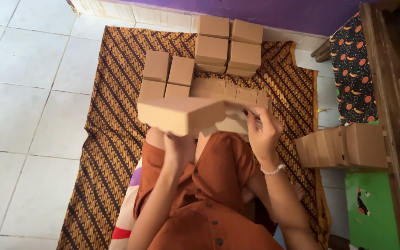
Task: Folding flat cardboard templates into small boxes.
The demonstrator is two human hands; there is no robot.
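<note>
Item: brown cardboard box (181,115), part-folded, held above the lap over a patterned cloth (112,92). Left hand (178,146) gripped its underside from below. Right hand (262,132) pinched the box's end flap, fingers curled closed.

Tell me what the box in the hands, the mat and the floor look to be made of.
Box: likely thin cardboard, matte brown, with sharp folded edges and flaps. Mat: seemingly woven cloth, brown patterned print, rumpled at the edge. Floor: probably glazed ceramic tile, pale and slightly glossy, with grout lines.
</note>
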